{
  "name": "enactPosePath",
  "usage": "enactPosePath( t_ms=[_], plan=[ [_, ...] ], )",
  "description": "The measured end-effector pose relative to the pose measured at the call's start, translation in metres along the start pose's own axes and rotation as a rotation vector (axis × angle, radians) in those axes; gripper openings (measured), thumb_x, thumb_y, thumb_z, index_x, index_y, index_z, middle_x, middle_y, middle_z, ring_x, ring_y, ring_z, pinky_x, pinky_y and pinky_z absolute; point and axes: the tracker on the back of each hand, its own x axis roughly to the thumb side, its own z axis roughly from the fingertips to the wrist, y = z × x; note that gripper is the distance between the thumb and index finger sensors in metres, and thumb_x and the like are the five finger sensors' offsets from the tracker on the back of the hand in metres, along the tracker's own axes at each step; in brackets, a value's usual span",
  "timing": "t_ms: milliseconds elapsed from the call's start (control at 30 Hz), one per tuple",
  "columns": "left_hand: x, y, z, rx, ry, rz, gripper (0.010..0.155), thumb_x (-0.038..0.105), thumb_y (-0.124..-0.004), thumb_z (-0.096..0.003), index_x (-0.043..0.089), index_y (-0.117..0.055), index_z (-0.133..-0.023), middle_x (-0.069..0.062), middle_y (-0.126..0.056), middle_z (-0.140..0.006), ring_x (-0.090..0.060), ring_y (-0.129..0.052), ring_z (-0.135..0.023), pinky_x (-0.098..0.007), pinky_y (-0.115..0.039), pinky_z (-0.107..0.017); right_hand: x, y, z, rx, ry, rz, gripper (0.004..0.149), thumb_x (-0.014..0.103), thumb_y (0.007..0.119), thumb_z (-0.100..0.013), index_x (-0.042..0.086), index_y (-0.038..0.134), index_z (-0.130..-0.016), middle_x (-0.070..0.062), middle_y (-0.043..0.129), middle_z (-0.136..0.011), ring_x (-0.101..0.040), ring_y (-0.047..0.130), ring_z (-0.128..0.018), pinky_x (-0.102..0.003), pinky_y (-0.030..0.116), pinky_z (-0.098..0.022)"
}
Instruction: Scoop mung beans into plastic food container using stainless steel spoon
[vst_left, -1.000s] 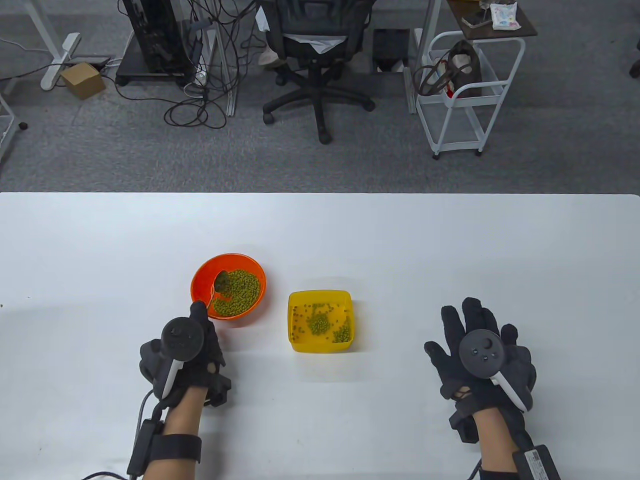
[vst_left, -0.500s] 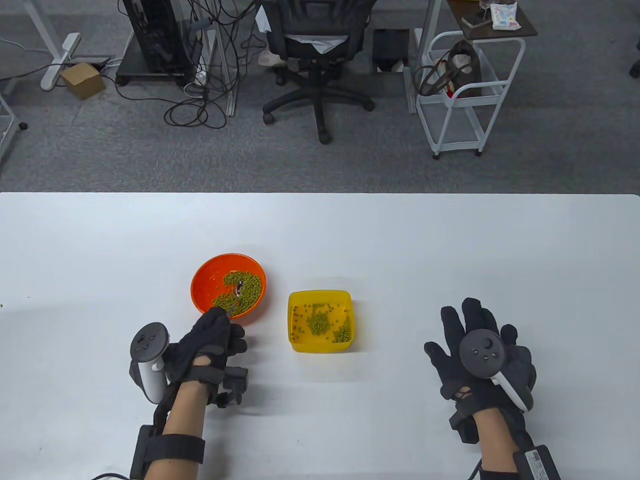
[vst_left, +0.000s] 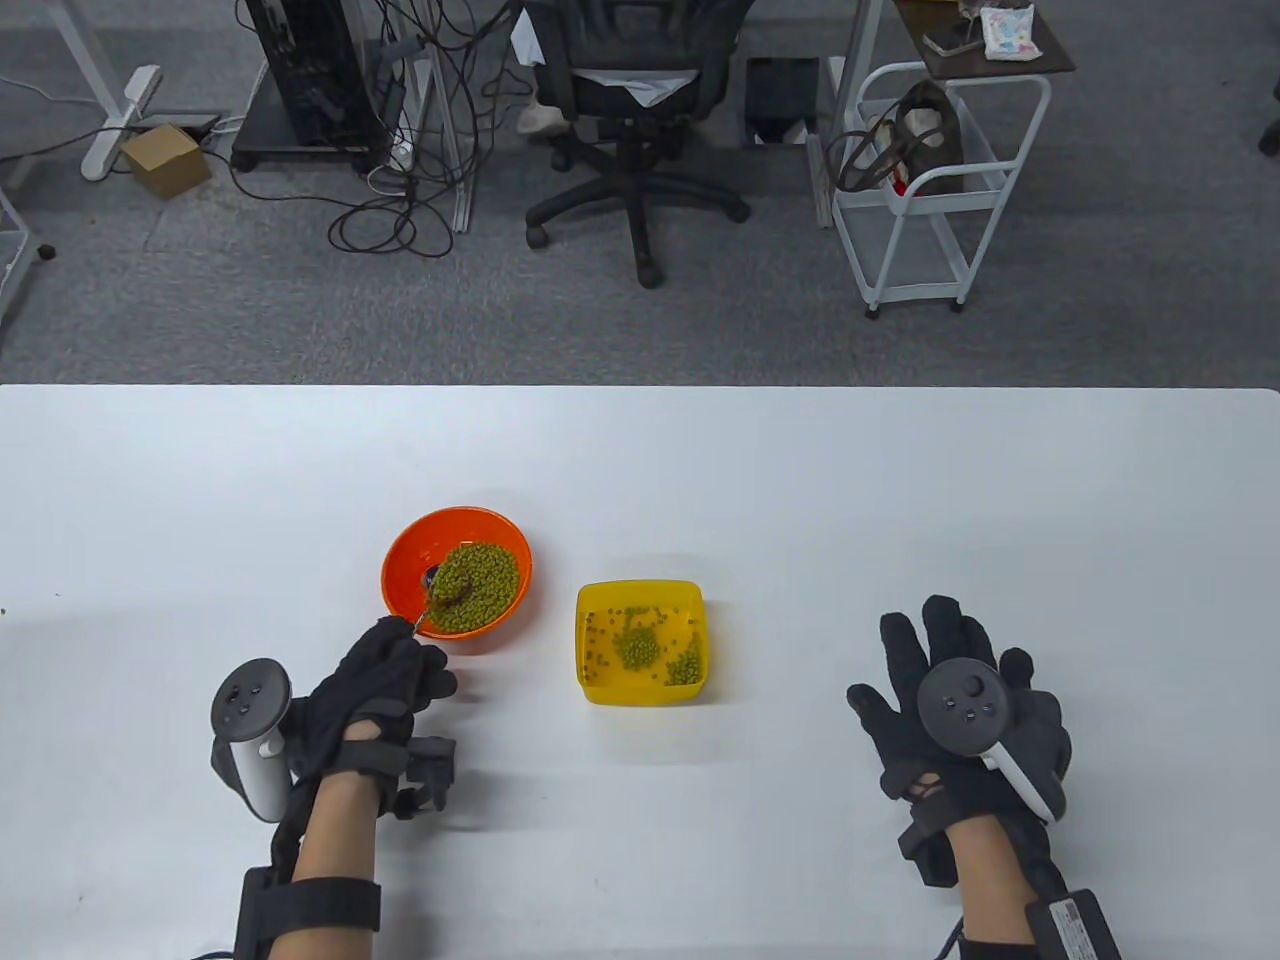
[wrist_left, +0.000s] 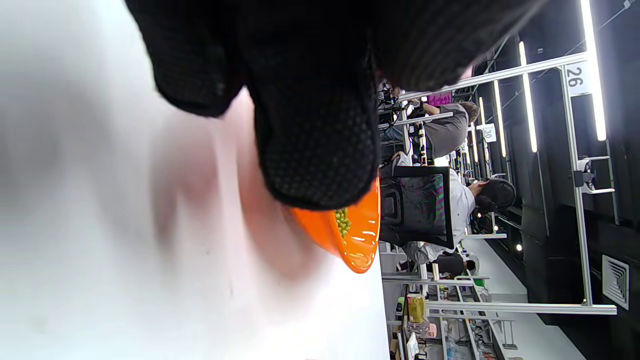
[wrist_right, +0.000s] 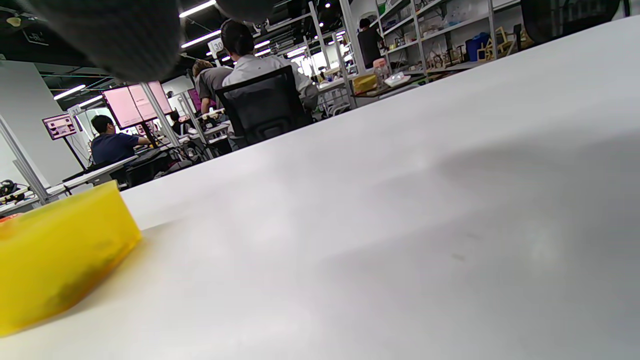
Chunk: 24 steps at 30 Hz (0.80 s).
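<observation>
An orange bowl (vst_left: 410, 545) of green mung beans (vst_left: 485, 585) sits left of centre on the table. My left hand (vst_left: 385, 670) grips the handle of the stainless steel spoon (vst_left: 440, 590), whose bowl lies among the beans at the bowl's left side. A yellow plastic food container (vst_left: 640, 590) with some beans inside stands to the right of the bowl. My right hand (vst_left: 950, 690) rests flat on the table with fingers spread, right of the container, holding nothing. The left wrist view shows the orange bowl (wrist_left: 357, 235) behind my fingers. The right wrist view shows the container (wrist_right: 60, 255).
The white table's far edge (vst_left: 640, 390) runs across the middle of the table view. Beyond it on the floor are an office chair (vst_left: 640, 110) and a white cart (vst_left: 940, 180).
My left hand has rolled over and drawn back to the left. The spoon swept through the beans from the middle to the bowl's left side. The right hand has not moved.
</observation>
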Motion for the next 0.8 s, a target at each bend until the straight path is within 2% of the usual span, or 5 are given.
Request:
enactPosePath(
  t_ms=[267, 533, 767, 800],
  plan=[
    [-0.005, 0.0, 0.001, -0.019, 0.019, 0.088, 0.053, 0.032, -0.084, -0.0447, 0.02, -0.071, -0.095, -0.002, -0.1, -0.075, -0.008, -0.114, -0.05, -0.042, -0.087, -0.055, 0.0, 0.0, 0.0, 0.002, 0.002, -0.001, 0.076, 0.059, 0.074, -0.05, 0.034, 0.034, -0.109, 0.003, 0.001, -0.113, -0.03, 0.011, -0.107, -0.065, 0.001, -0.069],
    [-0.003, -0.001, 0.003, -0.037, 0.007, 0.073, 0.051, 0.032, -0.085, -0.0442, 0.021, -0.074, -0.092, -0.001, -0.102, -0.072, -0.007, -0.115, -0.048, -0.04, -0.088, -0.056, 0.0, 0.001, -0.001, 0.007, 0.002, 0.003, 0.077, 0.059, 0.075, -0.049, 0.033, 0.034, -0.109, 0.003, 0.001, -0.113, -0.03, 0.011, -0.107, -0.065, 0.001, -0.069],
    [0.011, -0.017, 0.006, -0.212, -0.075, 0.073, 0.05, 0.033, -0.085, -0.0447, 0.024, -0.075, -0.092, 0.002, -0.103, -0.073, -0.004, -0.116, -0.048, -0.039, -0.088, -0.058, 0.001, 0.001, -0.001, 0.01, 0.002, 0.006, 0.077, 0.059, 0.075, -0.049, 0.033, 0.034, -0.109, 0.003, 0.0, -0.113, -0.03, 0.011, -0.107, -0.065, 0.001, -0.069],
    [0.013, -0.022, 0.007, -0.266, -0.084, 0.072, 0.05, 0.033, -0.085, -0.0446, 0.024, -0.075, -0.092, 0.002, -0.103, -0.073, -0.004, -0.116, -0.048, -0.038, -0.088, -0.058, 0.001, 0.001, -0.001, 0.01, 0.002, 0.006, 0.077, 0.059, 0.075, -0.049, 0.033, 0.034, -0.109, 0.003, 0.0, -0.113, -0.03, 0.01, -0.107, -0.065, 0.001, -0.069]
  ],
)
